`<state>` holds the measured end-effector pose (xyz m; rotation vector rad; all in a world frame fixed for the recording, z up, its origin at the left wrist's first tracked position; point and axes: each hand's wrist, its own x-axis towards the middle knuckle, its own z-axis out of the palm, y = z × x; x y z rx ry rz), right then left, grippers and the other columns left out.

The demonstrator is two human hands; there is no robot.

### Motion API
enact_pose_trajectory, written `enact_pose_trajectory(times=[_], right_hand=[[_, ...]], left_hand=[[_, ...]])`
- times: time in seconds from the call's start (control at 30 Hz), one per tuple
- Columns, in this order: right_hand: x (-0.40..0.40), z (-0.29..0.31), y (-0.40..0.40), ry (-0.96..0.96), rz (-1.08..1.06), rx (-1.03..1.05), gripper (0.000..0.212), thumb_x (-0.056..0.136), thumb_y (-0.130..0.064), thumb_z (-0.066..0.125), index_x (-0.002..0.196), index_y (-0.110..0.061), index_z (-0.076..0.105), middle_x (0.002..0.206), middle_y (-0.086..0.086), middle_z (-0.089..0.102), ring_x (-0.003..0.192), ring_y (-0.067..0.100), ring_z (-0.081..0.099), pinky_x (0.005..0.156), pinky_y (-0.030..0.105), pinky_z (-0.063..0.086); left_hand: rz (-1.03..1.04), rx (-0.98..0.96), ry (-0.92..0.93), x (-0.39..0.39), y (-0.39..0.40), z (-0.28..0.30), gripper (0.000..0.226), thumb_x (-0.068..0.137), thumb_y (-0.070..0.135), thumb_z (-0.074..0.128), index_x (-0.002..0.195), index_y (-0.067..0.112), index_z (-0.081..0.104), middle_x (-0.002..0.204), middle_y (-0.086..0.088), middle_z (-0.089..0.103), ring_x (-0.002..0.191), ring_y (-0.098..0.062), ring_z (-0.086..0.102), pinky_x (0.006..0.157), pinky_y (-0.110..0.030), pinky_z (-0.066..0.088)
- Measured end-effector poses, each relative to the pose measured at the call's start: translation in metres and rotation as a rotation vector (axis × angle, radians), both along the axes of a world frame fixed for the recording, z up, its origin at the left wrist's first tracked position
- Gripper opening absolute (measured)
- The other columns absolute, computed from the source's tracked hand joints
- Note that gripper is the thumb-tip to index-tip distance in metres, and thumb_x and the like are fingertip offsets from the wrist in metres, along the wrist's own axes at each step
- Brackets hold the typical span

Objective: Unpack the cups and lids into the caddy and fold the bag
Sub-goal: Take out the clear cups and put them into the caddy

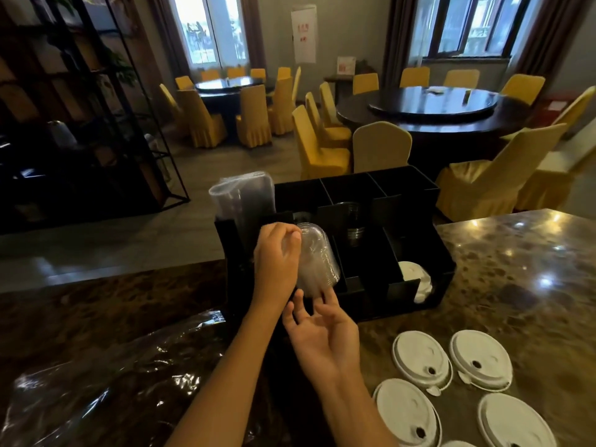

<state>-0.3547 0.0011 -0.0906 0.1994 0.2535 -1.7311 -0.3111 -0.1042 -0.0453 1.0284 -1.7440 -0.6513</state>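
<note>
At frame centre, a stack of clear dome lids (317,259) sits tilted in a front-left slot of the black caddy (446,275). The left hand (279,256) holds the stack from its left side, fingers curled over the top. The right hand (322,330) hangs just below, palm up, fingers loose and spread, gripping nothing; its fingertips look to brush the stack's lower end, contact unclear.

Upper left of the caddy, a sleeve of clear cups (242,196) stands up above the rim. More cups (354,225) sit in a middle slot. White lids (416,279) lie in the right front slot. Lower right of frame, loose white lids (451,382) are spread flat on the marble counter (516,269), not yet packed. Lower left, the clear plastic bag (113,366) lies crumpled and unfolded on the counter.

Judgement: seating the dome lids is in hand; white lids and bag folding remain.

Risks: the stack is tilted and slick, so letting go early could let it fan out or tip over the front wall. A squeeze could crack or dent the thin domes. A forearm sweeping back could knock the loose lids off the counter edge.
</note>
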Motion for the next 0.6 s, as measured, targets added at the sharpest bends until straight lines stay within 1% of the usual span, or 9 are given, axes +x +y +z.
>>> enact_pose_trajectory(times=[0.07, 0.13, 0.2, 0.27, 0.33, 0.37, 0.43, 0.5, 0.6], right_hand=[[0.000, -0.004, -0.001, 0.004, -0.013, -0.002, 0.074, 0.073, 0.011, 0.052, 0.138, -0.024, 0.057, 0.143, 0.010, 0.056, 0.100, 0.030, 0.064, 0.092, 0.042, 0.049], [0.000, -0.009, -0.002, 0.024, -0.005, -0.029, 0.070, 0.074, 0.010, 0.052, 0.135, -0.023, 0.061, 0.140, 0.011, 0.060, 0.098, 0.030, 0.065, 0.097, 0.043, 0.047], [0.001, -0.014, -0.003, 0.038, 0.027, -0.061, 0.063, 0.079, 0.011, 0.048, 0.133, -0.019, 0.064, 0.139, 0.012, 0.062, 0.107, 0.031, 0.063, 0.108, 0.045, 0.040], [0.003, -0.019, -0.006, 0.010, 0.044, -0.068, 0.062, 0.082, 0.011, 0.045, 0.135, -0.016, 0.062, 0.140, 0.014, 0.060, 0.120, 0.034, 0.058, 0.114, 0.049, 0.035], [0.004, -0.023, -0.007, -0.030, 0.051, -0.050, 0.056, 0.082, 0.012, 0.046, 0.130, -0.012, 0.063, 0.137, 0.016, 0.061, 0.123, 0.035, 0.056, 0.116, 0.050, 0.033], [0.004, -0.025, -0.007, -0.037, 0.055, -0.033, 0.049, 0.081, 0.011, 0.047, 0.121, -0.010, 0.065, 0.132, 0.017, 0.063, 0.121, 0.035, 0.057, 0.116, 0.051, 0.033], [0.003, -0.030, -0.008, -0.057, 0.056, 0.028, 0.034, 0.079, 0.011, 0.049, 0.102, -0.010, 0.060, 0.124, 0.018, 0.064, 0.117, 0.035, 0.058, 0.115, 0.050, 0.035], [0.001, -0.032, -0.009, -0.080, 0.055, 0.094, 0.029, 0.079, 0.010, 0.050, 0.099, -0.011, 0.056, 0.118, 0.019, 0.065, 0.112, 0.034, 0.060, 0.113, 0.049, 0.038], [-0.001, -0.031, -0.006, -0.064, 0.077, 0.153, 0.023, 0.080, 0.008, 0.051, 0.094, -0.009, 0.057, 0.108, 0.019, 0.067, 0.107, 0.033, 0.063, 0.111, 0.048, 0.040]], left_hand=[[0.064, -0.115, -0.097, 0.000, 0.000, -0.006, 0.019, 0.100, 0.018, 0.055, 0.092, 0.008, 0.068, 0.106, 0.002, 0.055, 0.098, -0.013, 0.049, 0.085, -0.029, 0.045], [0.070, -0.231, -0.199, 0.002, 0.000, -0.008, 0.026, 0.101, 0.025, 0.050, 0.086, 0.009, 0.064, 0.098, 0.005, 0.054, 0.095, -0.011, 0.043, 0.083, -0.030, 0.042], [0.009, -0.282, -0.301, 0.002, 0.002, -0.008, 0.032, 0.102, 0.033, 0.044, 0.087, 0.012, 0.063, 0.095, 0.004, 0.057, 0.093, -0.010, 0.045, 0.084, -0.030, 0.040], [-0.036, -0.295, -0.411, 0.003, 0.004, -0.009, 0.034, 0.101, 0.038, 0.043, 0.092, 0.015, 0.067, 0.097, 0.003, 0.060, 0.094, -0.012, 0.051, 0.087, -0.032, 0.040], [-0.052, -0.318, -0.517, 0.005, 0.006, -0.014, 0.031, 0.100, 0.037, 0.047, 0.102, 0.017, 0.071, 0.101, 0.002, 0.064, 0.096, -0.014, 0.057, 0.091, -0.035, 0.038], [-0.060, -0.327, -0.565, 0.006, 0.007, -0.017, 0.029, 0.099, 0.036, 0.050, 0.107, 0.018, 0.071, 0.104, 0.002, 0.066, 0.098, -0.015, 0.059, 0.092, -0.036, 0.037], [-0.086, -0.325, -0.641, 0.009, 0.009, -0.025, 0.026, 0.099, 0.036, 0.052, 0.111, 0.020, 0.070, 0.109, 0.005, 0.068, 0.102, -0.014, 0.061, 0.094, -0.035, 0.033], [-0.100, -0.319, -0.689, 0.010, 0.012, -0.032, 0.024, 0.098, 0.037, 0.054, 0.112, 0.023, 0.068, 0.112, 0.008, 0.069, 0.105, -0.012, 0.061, 0.096, -0.037, 0.031], [-0.082, -0.346, -0.746, 0.011, 0.016, -0.039, 0.024, 0.094, 0.036, 0.062, 0.112, 0.022, 0.070, 0.113, 0.007, 0.071, 0.108, -0.013, 0.063, 0.099, -0.042, 0.034]])
